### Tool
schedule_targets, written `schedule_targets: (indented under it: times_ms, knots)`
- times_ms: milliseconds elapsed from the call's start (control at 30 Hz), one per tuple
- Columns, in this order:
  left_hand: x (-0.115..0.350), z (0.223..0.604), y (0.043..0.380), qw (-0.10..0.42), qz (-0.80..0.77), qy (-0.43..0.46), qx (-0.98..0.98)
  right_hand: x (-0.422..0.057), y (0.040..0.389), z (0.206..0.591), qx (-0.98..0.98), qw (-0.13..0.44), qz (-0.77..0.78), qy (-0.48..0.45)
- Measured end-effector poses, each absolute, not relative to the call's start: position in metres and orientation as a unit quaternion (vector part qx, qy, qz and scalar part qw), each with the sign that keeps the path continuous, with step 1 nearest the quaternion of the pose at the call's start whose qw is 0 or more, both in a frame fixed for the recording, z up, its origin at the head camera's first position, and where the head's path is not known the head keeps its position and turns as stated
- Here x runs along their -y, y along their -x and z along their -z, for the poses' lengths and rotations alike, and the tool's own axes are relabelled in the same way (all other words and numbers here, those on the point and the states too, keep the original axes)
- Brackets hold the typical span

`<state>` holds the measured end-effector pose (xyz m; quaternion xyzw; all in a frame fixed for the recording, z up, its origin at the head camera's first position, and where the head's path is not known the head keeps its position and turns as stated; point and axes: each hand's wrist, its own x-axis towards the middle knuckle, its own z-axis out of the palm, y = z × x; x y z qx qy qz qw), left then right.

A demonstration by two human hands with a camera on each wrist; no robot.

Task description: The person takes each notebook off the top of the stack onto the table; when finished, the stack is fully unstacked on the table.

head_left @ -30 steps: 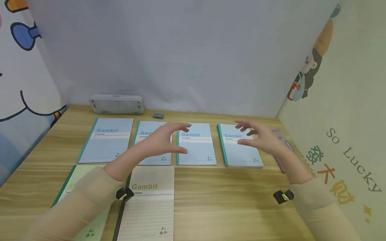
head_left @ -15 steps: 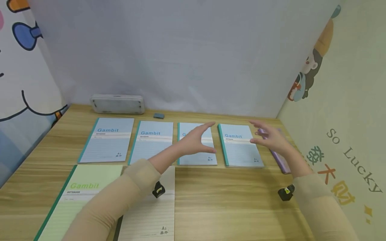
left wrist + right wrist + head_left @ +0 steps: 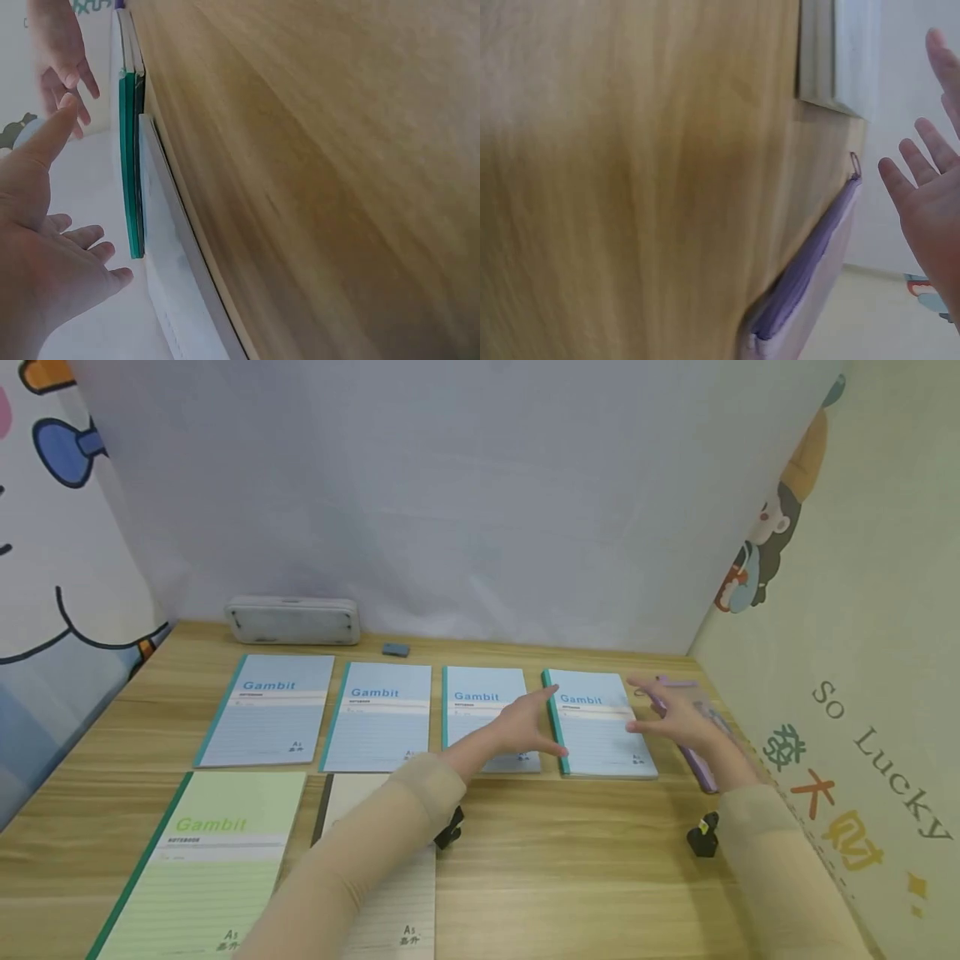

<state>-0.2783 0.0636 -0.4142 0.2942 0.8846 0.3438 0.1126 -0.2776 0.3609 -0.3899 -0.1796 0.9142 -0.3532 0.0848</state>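
Observation:
A stack of blue Gambit notebooks (image 3: 600, 735) with green spines lies at the right end of a row; two spines (image 3: 129, 172) show in the left wrist view. My left hand (image 3: 521, 724) is spread, thumb and fingers apart, its fingertips over the stack's spine edge. Beneath that hand lies another blue notebook (image 3: 480, 685), partly covered. Over the stack's right edge hovers my right hand (image 3: 677, 718), fingers spread. The right wrist view shows this hand (image 3: 937, 195) above the table level with nothing in it.
Two more blue notebooks (image 3: 266, 718) continue the row leftward. A green notebook (image 3: 195, 852) and a beige one (image 3: 405, 877) lie in front. Right of the stack is a purple zip pouch (image 3: 703, 770). A grey-white case (image 3: 292, 620) and small grey block (image 3: 395, 649) stand behind.
My left hand has moved right, from above the second and third blue notebooks to the stack's spine edge. The right hand has shifted slightly right, off the stack's middle to its right edge.

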Motion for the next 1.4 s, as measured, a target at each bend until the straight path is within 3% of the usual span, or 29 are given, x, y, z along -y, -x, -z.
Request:
schedule_targets:
  times_ms: [367, 633, 1167, 1400]
  knots:
    - [-0.087, 0.425, 0.281, 0.105, -0.277, -0.263, -0.918, -0.364, 0.283, 0.411, -0.946, 0.113, 0.257, 0.162]
    - [-0.089, 0.429, 0.279, 0.098, -0.266, -0.249, -0.926, -0.364, 0.280, 0.412, -0.940, 0.136, 0.275, 0.146]
    - [-0.089, 0.426, 0.273, 0.104, -0.286, -0.261, -0.916, -0.367, 0.277, 0.408, -0.941, 0.109, 0.284, 0.149]
    - [-0.090, 0.424, 0.275, 0.098, -0.396, -0.247, -0.879, -0.368, 0.275, 0.404, -0.917, 0.089, 0.358, 0.151]
